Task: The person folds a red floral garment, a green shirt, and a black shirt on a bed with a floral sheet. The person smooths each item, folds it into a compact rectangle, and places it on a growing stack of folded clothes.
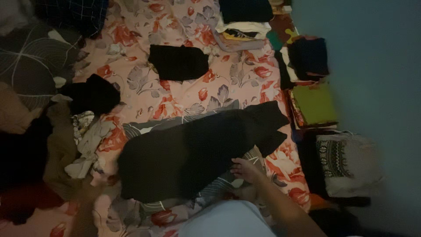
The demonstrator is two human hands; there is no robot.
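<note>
Right hand [246, 169] rests at the lower edge of a large black garment [193, 151] that lies spread flat across the floral bedsheet [184, 94]. Its fingers touch the cloth and seem loosely together, but the picture is too dim and soft to tell whether they pinch the fabric or only lie on it. The forearm runs down toward the bottom right of the head view, beside a pale blue patch of cloth [226, 219] at the bottom edge.

At the lower left, a blurred, skin-toned streak may be the left hand [90, 193], close to the garment's left corner; its shape and grip cannot be made out.

The black garment stretches on a slant from the lower left to the upper right of the bed's near half, with its narrower end pointing toward the wall.

Further up the bed lies a smaller folded black piece [177, 62]. Near the top edge sits a stack of folded clothes [243, 24]. At the left is a loose heap of mixed clothing [83, 131] with another black item [92, 93] on it. Along the right edge of the bed stand more folded stacks, one topped by a green piece [315, 104], and beside them lies a pale patterned bag [348, 162] against the blue wall [372, 66].
</note>
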